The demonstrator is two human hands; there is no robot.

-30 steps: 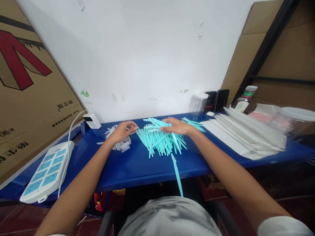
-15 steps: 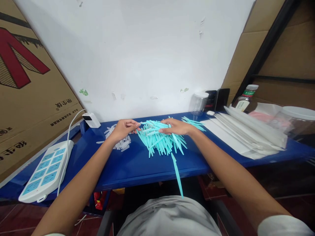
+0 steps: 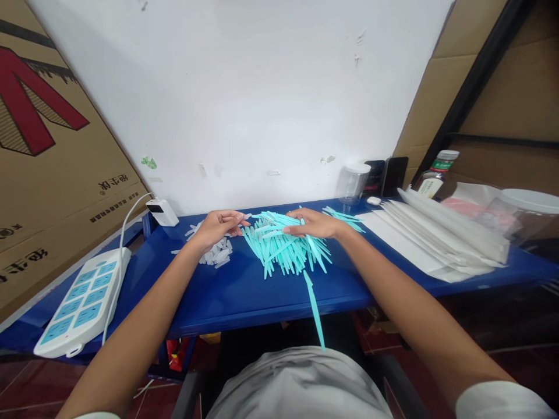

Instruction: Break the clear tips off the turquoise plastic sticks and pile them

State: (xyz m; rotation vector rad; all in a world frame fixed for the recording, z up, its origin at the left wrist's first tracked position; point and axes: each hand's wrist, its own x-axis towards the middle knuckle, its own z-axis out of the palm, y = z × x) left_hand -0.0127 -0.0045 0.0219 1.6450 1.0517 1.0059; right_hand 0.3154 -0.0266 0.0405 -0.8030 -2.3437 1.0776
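Observation:
My left hand [image 3: 225, 226] pinches a small clear plastic cap [image 3: 247, 216] at the left end of a turquoise eyebrow razor. My right hand [image 3: 312, 223] is closed round several turquoise eyebrow razors [image 3: 273, 220], which point left toward my left fingers. Beneath both hands lies a heap of the same razors [image 3: 283, 256]. A pile of clear caps [image 3: 216, 254] is partly hidden behind my left hand and wrist. One single razor [image 3: 314, 311] sticks out over the table's front edge.
More razors [image 3: 345, 218] lie behind my right wrist on the blue table [image 3: 262, 305]. White envelopes [image 3: 441, 235] are stacked at right, near a clear jar [image 3: 353, 183]. At left are a power strip [image 3: 85, 302], a white device [image 3: 162, 212] and a large carton [image 3: 56, 157].
My left fingers have shifted slightly left and up at the razor's end. My right hand stays nearly still with its razors.

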